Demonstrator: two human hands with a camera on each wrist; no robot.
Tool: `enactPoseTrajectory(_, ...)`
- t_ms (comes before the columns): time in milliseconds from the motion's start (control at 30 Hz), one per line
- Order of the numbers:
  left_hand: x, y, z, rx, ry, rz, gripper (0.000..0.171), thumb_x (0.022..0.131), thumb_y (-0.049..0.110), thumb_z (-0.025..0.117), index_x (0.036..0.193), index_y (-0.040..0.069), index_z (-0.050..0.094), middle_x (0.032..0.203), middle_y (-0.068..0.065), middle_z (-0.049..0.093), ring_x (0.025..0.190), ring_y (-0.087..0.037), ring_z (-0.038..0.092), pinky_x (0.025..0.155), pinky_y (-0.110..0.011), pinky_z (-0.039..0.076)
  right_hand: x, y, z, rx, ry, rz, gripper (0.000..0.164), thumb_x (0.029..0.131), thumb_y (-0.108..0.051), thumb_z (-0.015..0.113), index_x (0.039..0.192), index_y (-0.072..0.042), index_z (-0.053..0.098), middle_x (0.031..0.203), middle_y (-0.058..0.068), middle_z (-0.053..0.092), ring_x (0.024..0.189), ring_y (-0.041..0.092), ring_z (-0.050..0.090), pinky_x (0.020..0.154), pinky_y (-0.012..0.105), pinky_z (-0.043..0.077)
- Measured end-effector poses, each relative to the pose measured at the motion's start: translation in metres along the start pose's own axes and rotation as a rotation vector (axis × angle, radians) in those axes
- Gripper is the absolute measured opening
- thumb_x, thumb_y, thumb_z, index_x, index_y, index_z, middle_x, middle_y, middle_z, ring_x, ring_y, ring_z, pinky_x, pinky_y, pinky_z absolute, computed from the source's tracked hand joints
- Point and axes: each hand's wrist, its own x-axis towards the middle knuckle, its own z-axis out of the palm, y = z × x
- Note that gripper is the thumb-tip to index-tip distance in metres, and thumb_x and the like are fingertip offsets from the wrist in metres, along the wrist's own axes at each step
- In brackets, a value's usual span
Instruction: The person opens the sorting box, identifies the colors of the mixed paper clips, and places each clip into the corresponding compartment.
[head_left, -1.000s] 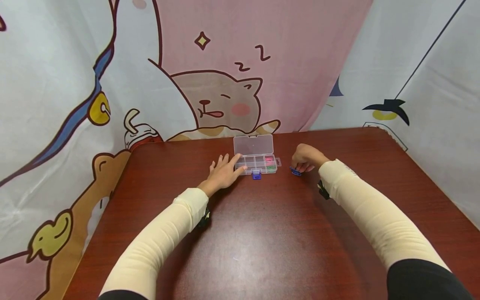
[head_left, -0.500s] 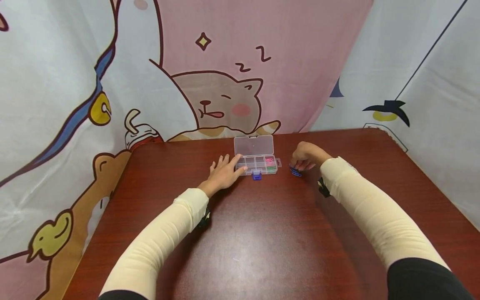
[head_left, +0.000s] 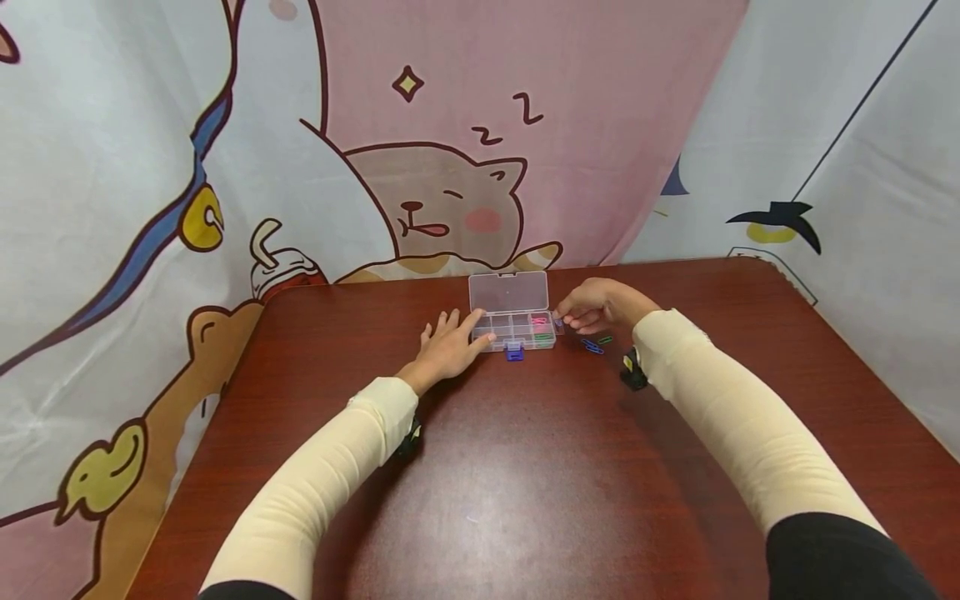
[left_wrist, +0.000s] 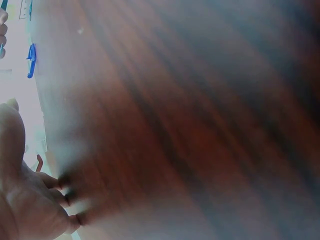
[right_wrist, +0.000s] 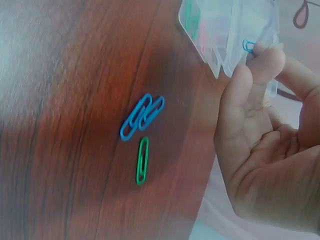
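My left hand lies spread at the left end of a clear plastic compartment box, its thumb and index finger over the edge. The box's lid stands raised at the back. Between thumb and fingertips, my right hand pinches a blue paper clip just off the box's right end. Below that hand, two blue paper clips and a green paper clip lie on the table. Pink clips and green clips sit in right-hand compartments of the box.
A blue latch juts from the box's front. The brown wooden table reaches back to a cartoon-printed curtain, which also hangs along both sides.
My right hand has lifted from the loose clips and moved left to the box with a blue paper clip, uncovering the green clip. The left hand stays in place.
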Motion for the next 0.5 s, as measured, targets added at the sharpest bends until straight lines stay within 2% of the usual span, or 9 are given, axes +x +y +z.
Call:
enactPoseTrajectory(400,0.001,-0.001,0.003,-0.001,0.008,0.002,0.061,0.088,0.064,0.03,0.142,0.038,0.021,0.147,-0.015,0.02,0.133,-0.035,0.012,0.099,-0.058,0.009,0.005,-0.016,0.028,-0.02,-0.039,-0.023,0.023,0.078,-0.013,0.069,0.093,0.003,0.063,0.062,0.002,0.059,0.052,0.01,0.055,0.062,0.03,0.05)
enactPoseTrajectory(500,0.002,-0.001,0.003,-0.002,0.01,0.004,0.062,0.088,0.065,0.03,0.142,0.038,0.021,0.147,-0.016,0.02,0.133,-0.035,0.011,0.099,-0.058,0.009,0.005,-0.019,0.032,-0.025,-0.051,-0.024,0.025,0.078,-0.013,0.068,0.096,0.004,0.062,0.061,0.001,0.059,0.051,0.009,0.055,0.061,0.029,0.05)
